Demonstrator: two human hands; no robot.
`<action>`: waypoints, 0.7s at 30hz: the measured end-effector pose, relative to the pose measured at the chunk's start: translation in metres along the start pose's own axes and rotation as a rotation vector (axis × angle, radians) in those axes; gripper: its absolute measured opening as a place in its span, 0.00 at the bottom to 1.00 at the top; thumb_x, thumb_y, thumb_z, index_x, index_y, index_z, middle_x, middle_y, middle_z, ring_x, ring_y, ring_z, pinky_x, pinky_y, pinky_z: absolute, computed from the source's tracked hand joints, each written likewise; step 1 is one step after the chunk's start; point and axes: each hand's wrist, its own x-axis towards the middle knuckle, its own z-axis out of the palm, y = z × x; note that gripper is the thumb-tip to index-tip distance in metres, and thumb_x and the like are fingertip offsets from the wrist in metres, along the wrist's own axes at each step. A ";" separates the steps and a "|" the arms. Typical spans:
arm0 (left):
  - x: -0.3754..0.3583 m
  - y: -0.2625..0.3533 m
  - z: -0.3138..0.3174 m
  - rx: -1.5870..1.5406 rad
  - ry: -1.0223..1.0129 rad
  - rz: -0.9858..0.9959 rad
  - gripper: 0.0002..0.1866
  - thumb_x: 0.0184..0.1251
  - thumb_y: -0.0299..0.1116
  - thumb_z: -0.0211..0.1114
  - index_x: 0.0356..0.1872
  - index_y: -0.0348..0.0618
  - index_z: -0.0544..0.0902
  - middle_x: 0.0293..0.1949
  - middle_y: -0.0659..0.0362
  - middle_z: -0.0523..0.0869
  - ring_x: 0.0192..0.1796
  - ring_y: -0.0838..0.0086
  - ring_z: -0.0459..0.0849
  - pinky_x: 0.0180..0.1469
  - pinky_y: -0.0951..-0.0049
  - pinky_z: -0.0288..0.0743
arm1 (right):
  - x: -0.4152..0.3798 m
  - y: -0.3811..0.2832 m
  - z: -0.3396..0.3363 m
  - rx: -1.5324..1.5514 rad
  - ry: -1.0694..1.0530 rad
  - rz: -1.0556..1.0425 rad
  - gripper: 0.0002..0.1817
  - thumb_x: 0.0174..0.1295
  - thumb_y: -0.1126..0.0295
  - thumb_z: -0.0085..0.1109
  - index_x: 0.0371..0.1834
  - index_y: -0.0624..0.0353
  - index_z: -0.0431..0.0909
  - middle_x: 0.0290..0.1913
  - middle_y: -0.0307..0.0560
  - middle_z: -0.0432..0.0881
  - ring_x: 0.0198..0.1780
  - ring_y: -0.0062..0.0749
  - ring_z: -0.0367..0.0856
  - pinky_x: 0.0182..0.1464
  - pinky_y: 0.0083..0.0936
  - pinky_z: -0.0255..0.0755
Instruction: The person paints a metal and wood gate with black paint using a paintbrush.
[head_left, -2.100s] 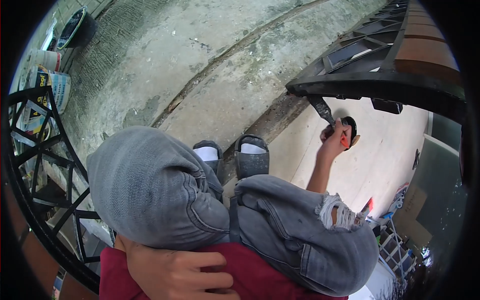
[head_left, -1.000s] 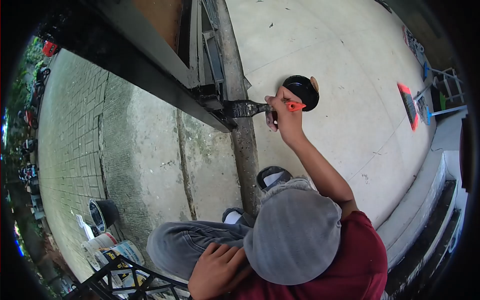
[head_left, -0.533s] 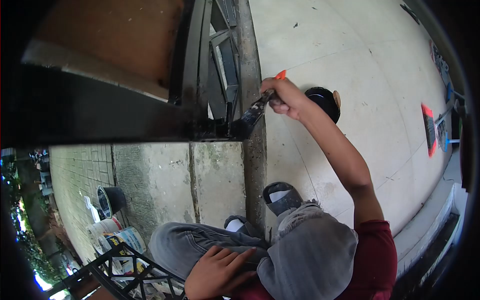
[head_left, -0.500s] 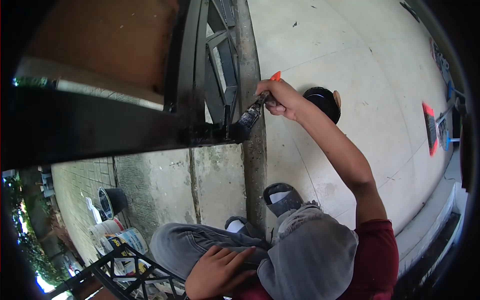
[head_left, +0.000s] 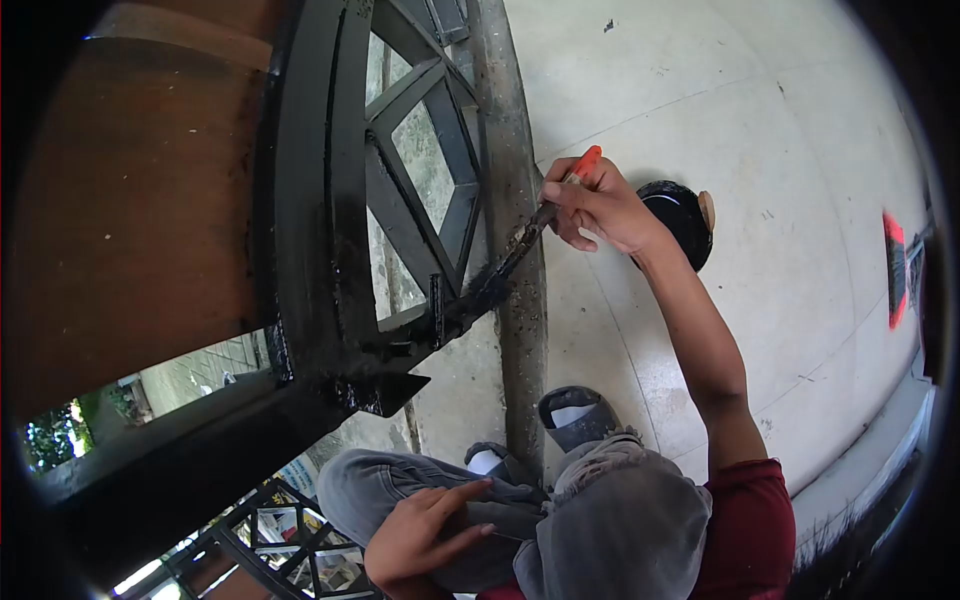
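In the head view my right hand [head_left: 605,205] is closed around a paintbrush [head_left: 525,235] with an orange handle end. Its dark, paint-coated bristles touch the lower bar of a black metal frame [head_left: 310,230]. Wet-looking black paint shines along that bar and around the joint beside it. Behind my right wrist stands a round black paint container [head_left: 680,225], partly hidden by the forearm. My left hand [head_left: 430,530] holds nothing and rests by my grey-trousered leg [head_left: 360,480], its fingers apart.
A brown panel [head_left: 150,200] fills part of the frame on the left. Pale floor [head_left: 800,180] spreads to the right, bordered by a concrete edge [head_left: 525,340]. Another black lattice piece [head_left: 290,545] lies at bottom left. A red-edged object [head_left: 893,270] stands far right.
The view has shifted, showing more of the frame's lattice. My right hand has turned the brush, and its bristles now lie along the lower bar. My left hand's fingers have spread more.
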 end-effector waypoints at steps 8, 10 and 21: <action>0.012 0.002 -0.014 -0.191 -0.033 -0.173 0.29 0.65 0.36 0.73 0.65 0.38 0.77 0.32 0.56 0.83 0.35 0.73 0.83 0.41 0.72 0.76 | 0.007 0.021 0.024 -0.097 0.049 0.066 0.13 0.70 0.62 0.63 0.32 0.58 0.76 0.13 0.38 0.74 0.11 0.20 0.72 0.13 0.18 0.56; 0.015 0.002 -0.016 -0.226 -0.030 -0.193 0.29 0.65 0.36 0.72 0.65 0.38 0.76 0.32 0.57 0.83 0.35 0.74 0.82 0.41 0.73 0.75 | 0.009 0.016 0.027 -0.106 0.058 0.039 0.14 0.70 0.62 0.63 0.31 0.58 0.76 0.12 0.37 0.73 0.11 0.20 0.72 0.13 0.18 0.56; 0.019 -0.002 -0.018 -0.262 -0.038 -0.166 0.28 0.67 0.34 0.71 0.66 0.37 0.75 0.31 0.57 0.82 0.33 0.74 0.81 0.39 0.74 0.75 | 0.048 -0.006 0.035 -0.255 -0.111 -0.036 0.14 0.71 0.61 0.61 0.33 0.60 0.77 0.12 0.35 0.72 0.11 0.18 0.72 0.12 0.16 0.58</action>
